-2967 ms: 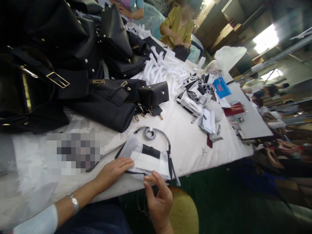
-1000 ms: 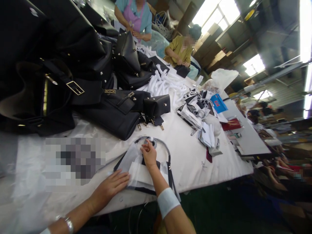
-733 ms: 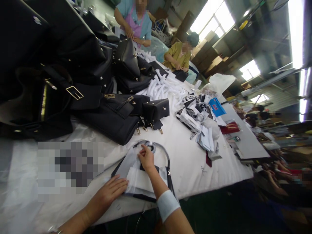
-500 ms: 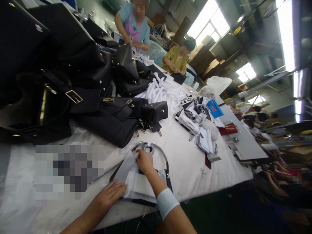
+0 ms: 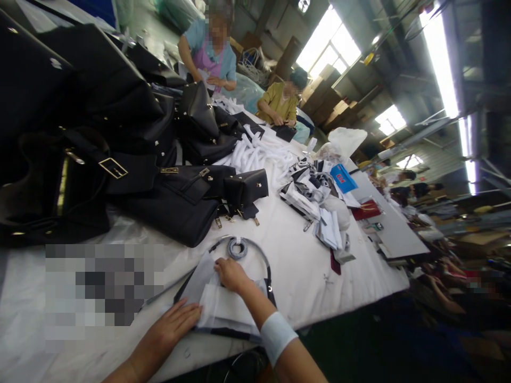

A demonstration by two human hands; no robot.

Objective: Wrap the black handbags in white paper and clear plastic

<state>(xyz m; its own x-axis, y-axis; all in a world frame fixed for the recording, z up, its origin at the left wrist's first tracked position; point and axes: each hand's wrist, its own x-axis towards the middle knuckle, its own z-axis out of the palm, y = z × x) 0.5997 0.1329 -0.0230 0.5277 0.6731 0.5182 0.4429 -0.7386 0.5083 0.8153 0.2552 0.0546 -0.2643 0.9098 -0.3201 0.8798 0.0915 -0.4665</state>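
A black handbag lies flat on the table, with its curved handle (image 5: 266, 259) stretched away from me. A translucent white wrapping sheet (image 5: 217, 308) covers most of its body. My left hand (image 5: 179, 322) rests on the bag's left side, palm down with fingers extended over the sheet's edge. Near the top of the bag, my right hand (image 5: 230, 274) has its fingers curled and pinched on the sheet; the fingertips are partly hidden. Inside the handle loop sits a grey wrapped coil (image 5: 237, 248) with a white band.
Black handbags (image 5: 167, 207) with gold buckles are heaped at left. White rolled strips (image 5: 257, 151) and a pile of scraps and papers (image 5: 309, 183) lie beyond. A blue packet (image 5: 342, 178) is at right. Two people work across the table (image 5: 295, 282).
My right hand has drawn slightly back toward me along the sheet, away from the coil. My left hand stays pressed on the bag. The whole view has shifted a little.
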